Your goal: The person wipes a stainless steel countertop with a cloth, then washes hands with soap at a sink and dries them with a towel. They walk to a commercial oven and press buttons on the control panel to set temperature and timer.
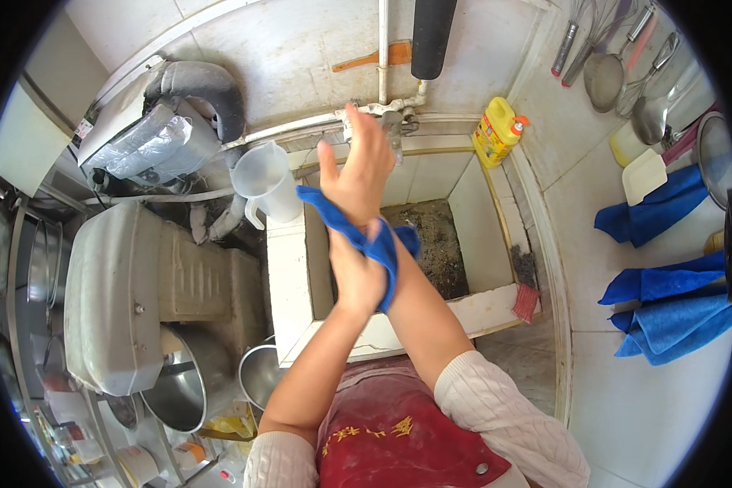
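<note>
A blue cloth (pixel 385 250) is wrapped around my right wrist, one corner sticking out to the left. My left hand (pixel 357 271) grips the cloth against that wrist; its fingers are partly hidden by the cloth. Above it, my right hand (pixel 361 168) points away from me, slightly blurred, thumb apart from the fingers and nothing held. Both hands are over the near left part of a white-tiled sink (pixel 485 229) with a dark, dirty bottom. Behind my right fingers is a metal tap (pixel 393 125), partly hidden.
A translucent plastic jug (pixel 268 183) stands on the sink's left rim. A yellow bottle (pixel 497 133) is at the back right corner, a red scrubbing pad (pixel 526 303) on the right rim. A large machine (pixel 113 299) and metal bowl (pixel 186 378) are left. Blue cloths (pixel 677 323) and whisks (pixel 566 52) hang right.
</note>
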A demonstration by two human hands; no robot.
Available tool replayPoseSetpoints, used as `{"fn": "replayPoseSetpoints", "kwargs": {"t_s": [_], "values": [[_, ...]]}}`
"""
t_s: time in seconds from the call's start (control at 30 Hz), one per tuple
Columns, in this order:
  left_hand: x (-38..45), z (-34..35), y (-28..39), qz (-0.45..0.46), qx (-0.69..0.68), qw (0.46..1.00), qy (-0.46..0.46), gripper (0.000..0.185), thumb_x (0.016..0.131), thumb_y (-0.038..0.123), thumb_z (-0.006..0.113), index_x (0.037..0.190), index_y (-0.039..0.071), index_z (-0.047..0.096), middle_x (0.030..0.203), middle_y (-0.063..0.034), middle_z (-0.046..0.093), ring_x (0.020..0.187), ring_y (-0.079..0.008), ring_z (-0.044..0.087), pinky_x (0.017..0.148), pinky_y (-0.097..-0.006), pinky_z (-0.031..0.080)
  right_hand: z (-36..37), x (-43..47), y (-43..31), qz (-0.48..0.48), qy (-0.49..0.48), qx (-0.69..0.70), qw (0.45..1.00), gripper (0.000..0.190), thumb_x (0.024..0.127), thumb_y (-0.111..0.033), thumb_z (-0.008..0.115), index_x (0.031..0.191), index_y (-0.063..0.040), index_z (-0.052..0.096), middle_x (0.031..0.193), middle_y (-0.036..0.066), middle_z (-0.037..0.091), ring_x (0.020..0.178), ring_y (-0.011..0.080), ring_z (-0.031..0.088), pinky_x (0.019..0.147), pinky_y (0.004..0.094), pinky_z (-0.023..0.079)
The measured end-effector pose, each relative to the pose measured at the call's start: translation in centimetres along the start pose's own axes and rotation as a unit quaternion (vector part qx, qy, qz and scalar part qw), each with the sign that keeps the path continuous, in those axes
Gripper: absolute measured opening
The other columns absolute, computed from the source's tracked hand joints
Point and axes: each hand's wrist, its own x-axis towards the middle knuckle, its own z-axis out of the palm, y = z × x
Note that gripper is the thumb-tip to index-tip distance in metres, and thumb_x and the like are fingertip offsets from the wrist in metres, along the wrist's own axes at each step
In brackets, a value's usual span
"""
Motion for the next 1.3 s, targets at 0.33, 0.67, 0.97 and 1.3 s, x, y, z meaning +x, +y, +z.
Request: {"fn": "replayPoseSetpoints", "kwargs": {"t_s": [0.33, 0.67, 0.97, 1.3], "values": [[4.0, -4.1, -3.4, -0.234, -0.15, 0.957, 0.08, 0.046, 0.092, 0.041, 0.046, 0.082, -0.002, 0.058, 0.075, -0.0036, 0.057, 0.068, -0.0088, 0.049, 0.061, -0.0246, 0.042, -2.7, -6.7, -1.9, -0.037, -0.249, -0.144, 0.957, 0.043, 0.086, -0.023, 0.049, 0.129, -0.018, 0.046, 0.145, 0.012, 0.021, 0.134, 0.0359, 0.014, 0.1, 0.0587, 0.011], [2.3, -6.6, -5.7, -0.272, -0.343, 0.882, -0.177, 0.059, 0.083, 0.046, 0.059, 0.118, -0.001, 0.049, 0.098, -0.007, 0.061, 0.086, -0.0137, 0.056, 0.079, -0.0263, 0.046, -4.6, -8.5, -1.1, 0.491, -0.239, 0.593, 0.592, 0.046, 0.093, -0.044, 0.044, 0.068, -0.006, 0.052, 0.063, 0.001, 0.048, 0.058, 0.0078, 0.046, 0.054, 0.0224, 0.037], [2.5, -2.6, -2.5, -0.298, -0.316, 0.901, 0.014, 0.042, 0.089, 0.045, 0.05, 0.097, 0.004, 0.054, 0.087, -0.0021, 0.053, 0.079, -0.0092, 0.051, 0.07, -0.0234, 0.043, -2.7, -8.8, 1.5, 0.06, -0.122, 0.319, 0.938, 0.05, 0.091, -0.048, 0.042, 0.083, -0.001, 0.055, 0.076, 0.008, 0.055, 0.067, 0.0173, 0.053, 0.061, 0.0309, 0.043], [3.4, -0.8, -5.4, -0.133, 0.077, 0.987, -0.041, 0.036, 0.089, 0.031, 0.049, 0.071, 0.001, 0.055, 0.057, -0.0143, 0.054, 0.047, -0.0253, 0.048, 0.049, -0.0361, 0.039, -7.7, -9.6, 0.6, 0.23, -0.305, 0.49, 0.784, 0.074, 0.092, -0.052, 0.032, 0.143, -0.005, 0.006, 0.149, 0.01, 0.001, 0.138, 0.0245, -0.004, 0.109, 0.0385, 0.0]]}}
